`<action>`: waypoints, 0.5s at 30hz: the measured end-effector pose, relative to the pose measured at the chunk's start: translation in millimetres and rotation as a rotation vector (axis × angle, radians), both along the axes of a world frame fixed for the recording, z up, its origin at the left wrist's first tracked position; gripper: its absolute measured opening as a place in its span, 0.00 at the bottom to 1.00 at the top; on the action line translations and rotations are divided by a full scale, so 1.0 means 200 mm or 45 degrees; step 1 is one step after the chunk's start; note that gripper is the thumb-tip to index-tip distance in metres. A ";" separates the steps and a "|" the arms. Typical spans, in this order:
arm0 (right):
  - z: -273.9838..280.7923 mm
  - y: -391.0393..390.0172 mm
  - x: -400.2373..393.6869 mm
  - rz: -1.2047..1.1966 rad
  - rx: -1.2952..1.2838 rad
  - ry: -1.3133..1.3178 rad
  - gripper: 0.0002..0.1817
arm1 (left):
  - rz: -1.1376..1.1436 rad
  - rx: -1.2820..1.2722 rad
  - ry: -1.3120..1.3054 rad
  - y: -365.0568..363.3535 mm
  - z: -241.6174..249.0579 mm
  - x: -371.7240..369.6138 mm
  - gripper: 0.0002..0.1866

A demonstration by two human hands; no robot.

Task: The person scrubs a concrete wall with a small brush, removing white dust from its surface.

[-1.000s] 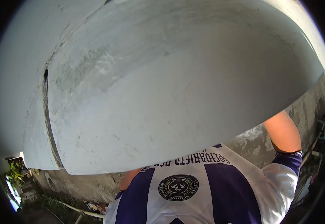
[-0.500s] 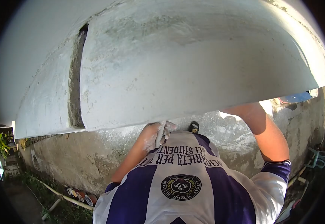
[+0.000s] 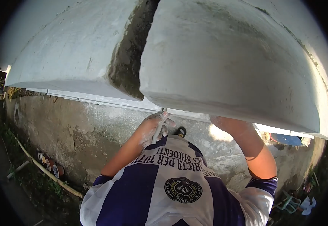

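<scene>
Flaking wall (image 3: pixel 77 132) stretches beyond the person. The left hand (image 3: pixel 160 119), smeared white, is curled around a pale rod (image 3: pixel 157 134) just below the lower edge of a pale slab (image 3: pixel 228 67); the rod's far end is hard to make out. The right hand (image 3: pixel 226 124) runs behind the slab, so whether its fingers spread or pinch, I cannot tell. Left of centre, a dark gap (image 3: pixel 130 60) splits the slab, cut off at the top. Beyond the striped shirt (image 3: pixel 179 190), a sandal (image 3: pixel 181 131) shows partly; at far left lies a pole (image 3: pixel 47 169).
</scene>
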State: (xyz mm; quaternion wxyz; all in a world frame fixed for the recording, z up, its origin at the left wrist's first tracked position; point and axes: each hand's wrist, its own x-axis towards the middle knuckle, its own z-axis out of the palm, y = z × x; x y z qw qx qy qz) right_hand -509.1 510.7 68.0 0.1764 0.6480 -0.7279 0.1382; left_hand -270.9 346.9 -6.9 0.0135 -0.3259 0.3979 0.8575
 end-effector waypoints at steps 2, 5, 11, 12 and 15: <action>0.08 0.03 -0.02 0.076 0.039 0.048 0.11 | 0.036 0.020 -0.012 0.02 0.00 0.00 0.29; -0.06 -0.07 0.02 0.156 -0.493 -0.546 0.10 | 0.095 0.038 -0.019 0.03 0.01 -0.01 0.28; 0.15 -0.17 0.10 0.090 0.205 0.100 0.13 | 0.175 -0.048 -0.011 0.07 0.02 -0.01 0.26; 0.17 -0.17 0.10 0.106 0.209 0.095 0.13 | 0.177 -0.043 -0.019 0.07 0.01 -0.01 0.26; 0.24 -0.14 0.08 0.177 0.200 0.121 0.12 | 0.210 -0.057 -0.040 0.09 0.02 -0.02 0.26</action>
